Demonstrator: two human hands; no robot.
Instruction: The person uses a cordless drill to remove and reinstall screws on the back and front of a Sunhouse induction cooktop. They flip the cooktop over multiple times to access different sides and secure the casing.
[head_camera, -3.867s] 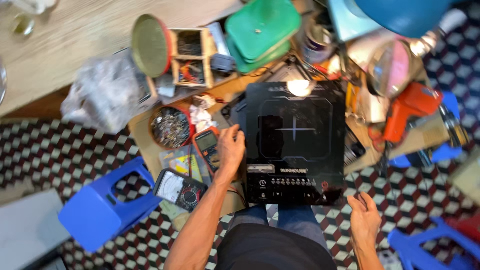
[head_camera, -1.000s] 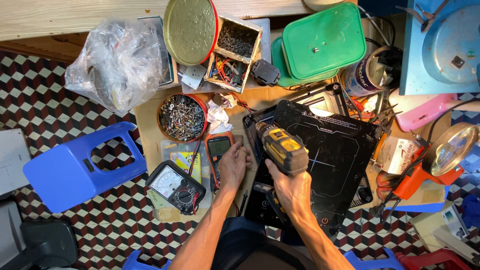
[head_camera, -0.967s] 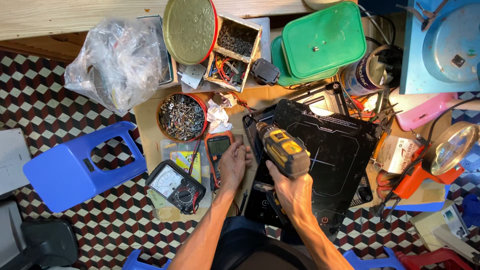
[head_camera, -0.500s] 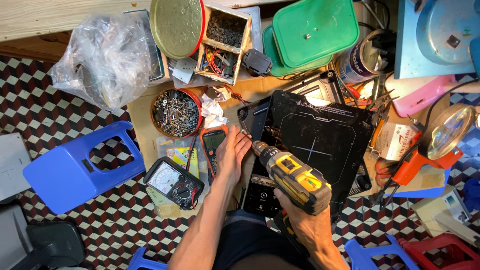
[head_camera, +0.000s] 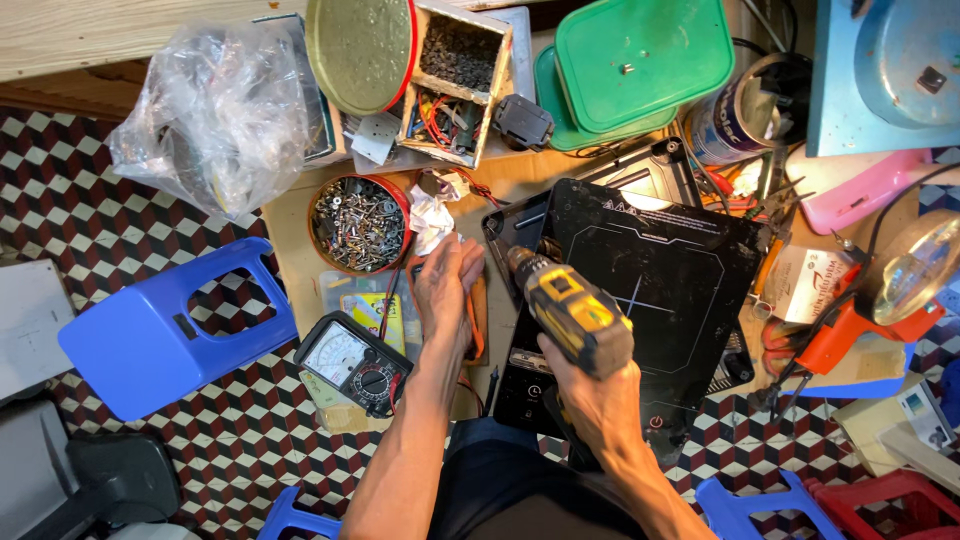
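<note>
Two hands over the cluttered bench: right hand wrapped around a yellow cordless drill, bit end at the near-left corner of the black induction cooktop. Left hand flat, fingers loose, on an orange-edged tester (mostly hidden), near a tin of screws and an analog multimeter.

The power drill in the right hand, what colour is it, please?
Yellow and black power drill; head view.
</note>
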